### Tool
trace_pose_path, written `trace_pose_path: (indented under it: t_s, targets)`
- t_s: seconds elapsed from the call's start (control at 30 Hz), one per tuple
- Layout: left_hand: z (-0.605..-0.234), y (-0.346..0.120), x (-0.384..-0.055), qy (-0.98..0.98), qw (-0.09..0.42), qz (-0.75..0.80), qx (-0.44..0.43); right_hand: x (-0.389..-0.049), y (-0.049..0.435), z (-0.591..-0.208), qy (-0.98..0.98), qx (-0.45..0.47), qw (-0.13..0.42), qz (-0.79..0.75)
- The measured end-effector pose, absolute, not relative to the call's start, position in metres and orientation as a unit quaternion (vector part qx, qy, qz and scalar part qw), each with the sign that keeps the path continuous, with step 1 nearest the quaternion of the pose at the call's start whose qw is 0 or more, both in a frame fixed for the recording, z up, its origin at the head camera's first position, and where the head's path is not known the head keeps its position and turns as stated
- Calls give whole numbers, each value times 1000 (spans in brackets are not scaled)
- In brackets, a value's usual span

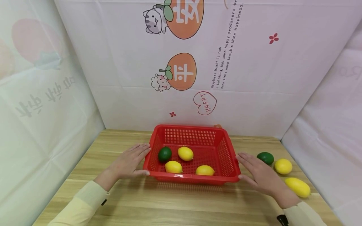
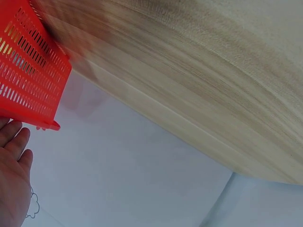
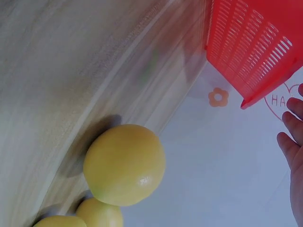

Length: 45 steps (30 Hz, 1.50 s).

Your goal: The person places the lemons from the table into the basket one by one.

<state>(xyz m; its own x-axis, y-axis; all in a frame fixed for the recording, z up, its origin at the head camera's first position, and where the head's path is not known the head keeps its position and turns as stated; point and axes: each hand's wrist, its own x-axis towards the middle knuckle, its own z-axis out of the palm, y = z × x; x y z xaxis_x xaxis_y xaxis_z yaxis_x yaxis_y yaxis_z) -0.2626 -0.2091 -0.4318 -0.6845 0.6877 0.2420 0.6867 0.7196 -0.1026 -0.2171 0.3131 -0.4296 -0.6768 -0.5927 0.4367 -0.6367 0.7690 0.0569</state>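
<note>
A red plastic basket [image 1: 192,179] with slotted walls stands on the wooden table. Inside lie a green lime-like fruit [image 1: 164,154] and three yellow lemons: one lemon [image 1: 185,153] farther back, another lemon [image 1: 173,167] at front left, and a lemon [image 1: 205,170] at front right. My left hand [image 1: 128,163] rests its extended fingers against the left rim, thumb near the front corner. At the opposite side, my right hand [image 1: 260,174] has straight fingers along the right rim. Both wrist views show fingertips right by the basket's rim [image 2: 28,118].
Right of the basket, beyond my right hand, lie a green fruit [image 1: 265,158], a yellow lemon [image 1: 283,166] and a longer yellow fruit [image 1: 298,187]. White printed cloth [image 1: 127,62] walls off the table [image 1: 175,207] at the back and both sides.
</note>
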Motion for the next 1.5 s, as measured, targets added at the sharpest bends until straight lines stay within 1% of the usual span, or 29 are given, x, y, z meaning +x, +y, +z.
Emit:
trace_pose_path:
  t_s: [0.13, 0.67, 1.1, 1.5]
  targets:
    - [-432, -209, -263, -918, 133, 6, -375, -217, 316, -426, -912, 335, 232, 48]
    - [-431, -208, -261, -921, 124, 4, -369, -215, 328, -416, -913, 316, 251, 53]
    - [-432, -209, -261, -920, 123, 2, -372, -209, 347, -413, -916, 299, 256, 72]
    - [-431, -208, -261, -919, 124, 3, -374, -204, 366, -413, -919, 271, 277, 77]
